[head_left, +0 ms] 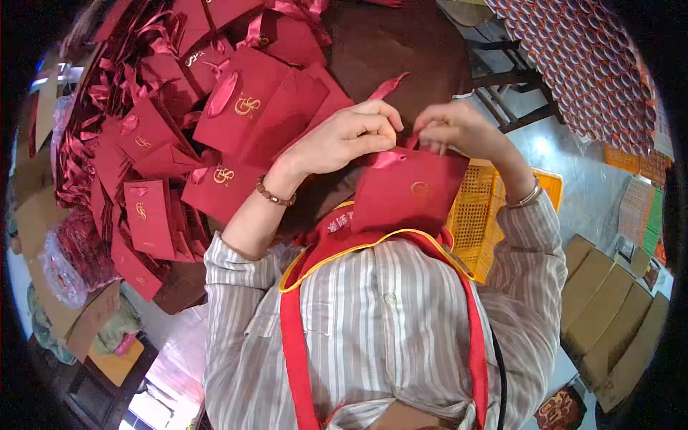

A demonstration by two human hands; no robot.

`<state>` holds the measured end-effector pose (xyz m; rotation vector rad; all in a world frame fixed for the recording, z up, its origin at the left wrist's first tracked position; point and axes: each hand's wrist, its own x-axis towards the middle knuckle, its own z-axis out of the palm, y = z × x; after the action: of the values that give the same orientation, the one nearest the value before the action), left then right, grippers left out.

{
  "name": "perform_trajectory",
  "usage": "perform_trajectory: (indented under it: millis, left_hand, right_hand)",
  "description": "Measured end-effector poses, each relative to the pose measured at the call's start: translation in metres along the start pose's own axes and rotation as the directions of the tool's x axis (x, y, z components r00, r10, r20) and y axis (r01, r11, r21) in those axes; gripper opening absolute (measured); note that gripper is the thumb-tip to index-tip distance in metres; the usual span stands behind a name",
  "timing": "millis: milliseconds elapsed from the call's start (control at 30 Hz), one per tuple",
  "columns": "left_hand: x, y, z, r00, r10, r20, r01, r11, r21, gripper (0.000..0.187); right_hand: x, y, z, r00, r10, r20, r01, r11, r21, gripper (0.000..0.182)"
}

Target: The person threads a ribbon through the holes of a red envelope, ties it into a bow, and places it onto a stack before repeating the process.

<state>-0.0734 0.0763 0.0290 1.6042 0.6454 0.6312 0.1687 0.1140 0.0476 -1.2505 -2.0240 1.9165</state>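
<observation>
Your left hand (358,135) pinched the ribbon (389,87) at the mouth of the red gift bag (410,192), which stood before your apron (287,279), apparently to steady its top edge; your right hand's (462,129) fingers curled there, grip too blurred to tell.

both elbows bent, left forearm (254,215) angled inward, left hand (352,135) held back upward with fingers curled together, right wrist (517,172) bent inward, right hand (459,130) slightly blurred, fingers pointed downward, hands held near each other
</observation>
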Motion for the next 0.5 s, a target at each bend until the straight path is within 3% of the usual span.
perform_trajectory:
  millis: [33,100,333,400,433,500]
  left_hand:
    - [0.001,0.0,0.0,1.0,-0.005,0.009,0.005,1.0,-0.026,0.021]
    - [0.002,0.002,-0.001,1.0,-0.006,0.019,0.007,0.999,-0.046,0.021]
    - [-0.003,0.001,-0.003,1.0,0.018,0.01,-0.018,1.0,-0.006,0.021]
    - [-0.004,-0.002,-0.004,1.0,0.019,0.0,-0.019,1.0,0.004,0.021]
    - [-0.004,-0.006,-0.005,0.999,0.043,-0.021,-0.043,0.999,0.016,0.02]
    - [-0.007,-0.012,-0.004,0.997,0.066,-0.037,-0.065,0.998,0.025,0.02]
  right_hand:
    - [0.001,0.002,0.002,1.0,0.001,0.0,-0.001,1.0,0.0,0.019]
    - [0.003,0.004,0.003,0.988,0.04,-0.148,-0.024,0.994,0.111,0.018]
    - [-0.011,0.001,0.006,0.972,0.091,-0.218,-0.077,0.994,0.072,0.019]
    - [-0.023,0.002,0.012,0.946,-0.049,-0.321,0.124,0.968,0.217,0.018]
    - [-0.03,-0.001,0.011,0.946,-0.05,-0.319,0.124,0.969,0.216,0.018]
    - [-0.044,-0.008,0.006,0.96,-0.212,-0.184,0.168,0.96,-0.226,0.016]
